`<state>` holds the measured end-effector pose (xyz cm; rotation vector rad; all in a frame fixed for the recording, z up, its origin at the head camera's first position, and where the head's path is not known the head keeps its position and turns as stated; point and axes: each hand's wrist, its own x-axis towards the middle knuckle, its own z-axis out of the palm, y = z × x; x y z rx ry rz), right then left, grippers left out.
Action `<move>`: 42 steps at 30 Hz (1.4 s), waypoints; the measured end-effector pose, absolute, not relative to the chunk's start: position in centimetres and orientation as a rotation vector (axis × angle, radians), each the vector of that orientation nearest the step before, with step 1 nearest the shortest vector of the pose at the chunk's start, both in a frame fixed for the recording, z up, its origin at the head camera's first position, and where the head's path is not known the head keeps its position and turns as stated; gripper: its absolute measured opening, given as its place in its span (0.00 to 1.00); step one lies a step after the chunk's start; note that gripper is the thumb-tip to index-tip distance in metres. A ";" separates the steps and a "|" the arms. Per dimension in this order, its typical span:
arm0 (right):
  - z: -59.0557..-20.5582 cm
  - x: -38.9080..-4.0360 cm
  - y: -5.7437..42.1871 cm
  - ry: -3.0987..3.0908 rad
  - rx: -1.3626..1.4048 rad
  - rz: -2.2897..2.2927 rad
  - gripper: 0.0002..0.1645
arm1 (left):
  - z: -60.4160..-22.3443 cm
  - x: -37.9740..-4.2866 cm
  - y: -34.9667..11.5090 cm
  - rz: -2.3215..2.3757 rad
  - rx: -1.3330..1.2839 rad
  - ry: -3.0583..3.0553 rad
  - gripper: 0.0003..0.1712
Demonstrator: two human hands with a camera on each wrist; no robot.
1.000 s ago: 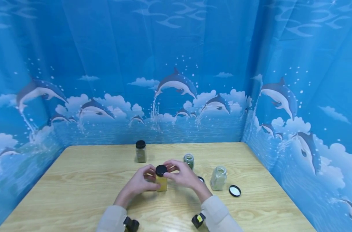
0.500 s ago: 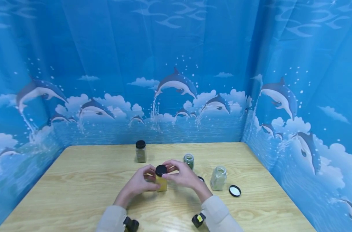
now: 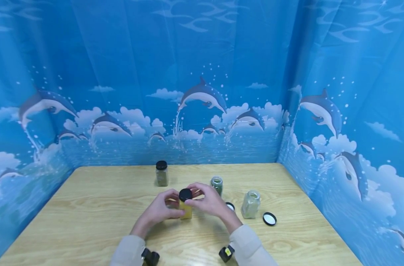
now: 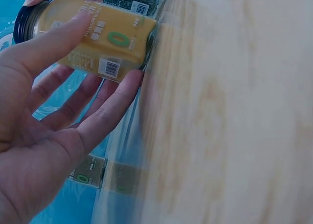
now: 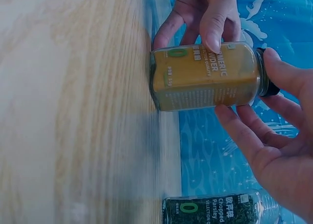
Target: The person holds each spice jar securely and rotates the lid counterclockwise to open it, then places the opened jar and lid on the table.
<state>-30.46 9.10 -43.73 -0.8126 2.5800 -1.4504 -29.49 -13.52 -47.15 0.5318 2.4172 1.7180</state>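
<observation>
The left hand (image 3: 160,208) grips the turmeric jar (image 3: 186,212), upright on the table (image 3: 88,210), between thumb and fingers, while the right hand (image 3: 210,199) pinches its black lid (image 3: 185,194). Over to my left there's a wide stretch of wood out to the table's edge; rightward it's tighter, the parsley jar (image 3: 217,183) just beyond the right hand, an uncapped glass jar (image 3: 250,205) farther along.
</observation>
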 end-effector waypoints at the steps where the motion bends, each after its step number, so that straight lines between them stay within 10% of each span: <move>1: -43.7 -30.4 9.2 2.578 -0.825 -1.445 0.25 | -47.1 -29.5 -13.5 1.719 0.528 2.415 0.28; 42: -43.8 -30.6 9.1 2.591 -0.923 -1.421 0.28 | -47.0 -29.3 -13.1 1.694 0.467 2.449 0.28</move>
